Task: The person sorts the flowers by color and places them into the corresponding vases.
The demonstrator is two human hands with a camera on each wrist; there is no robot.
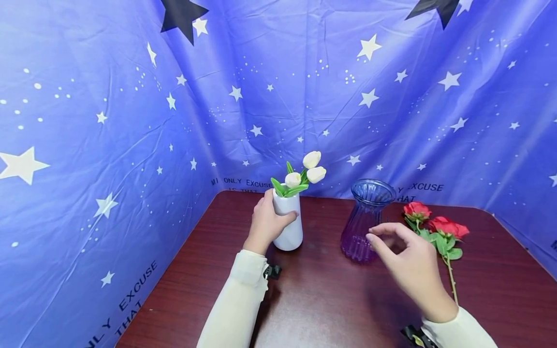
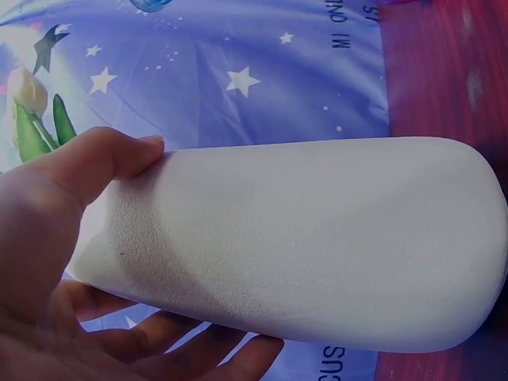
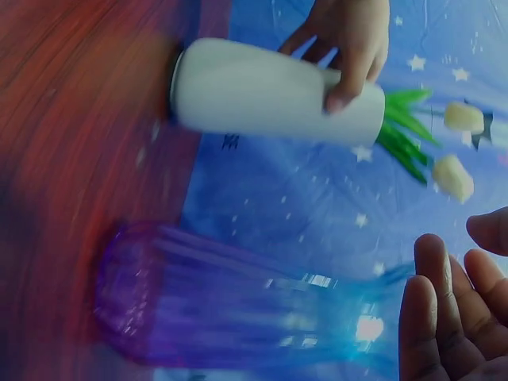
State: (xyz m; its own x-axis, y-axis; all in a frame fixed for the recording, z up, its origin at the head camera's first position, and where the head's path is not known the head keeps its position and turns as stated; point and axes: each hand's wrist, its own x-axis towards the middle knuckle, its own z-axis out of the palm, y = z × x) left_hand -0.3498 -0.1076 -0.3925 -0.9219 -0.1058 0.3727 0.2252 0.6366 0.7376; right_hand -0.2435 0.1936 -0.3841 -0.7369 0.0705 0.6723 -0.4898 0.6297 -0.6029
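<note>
My left hand [image 1: 269,223] grips a white vase [image 1: 288,232] near its top, thumb on one side and fingers around the other. White tulips [image 1: 315,174] with green leaves rise from the vase mouth. In the left wrist view the vase's smooth side [image 2: 317,238] fills the middle, and the thumb lies along its upper edge. To the right stands a ribbed glass vase [image 1: 359,232], blue at its flared rim and purple at the base. My right hand [image 1: 411,261] is beside this glass vase with fingers loosely bent and nothing between them. The right wrist view shows its fingers [image 3: 429,305] near the vase's neck.
Two red roses [image 1: 448,226] with leafy stems lie on the dark red wooden table [image 1: 322,299], right of the glass vase and partly behind my right hand. A blue curtain [image 1: 278,111] printed with stars surrounds the table at the back and sides.
</note>
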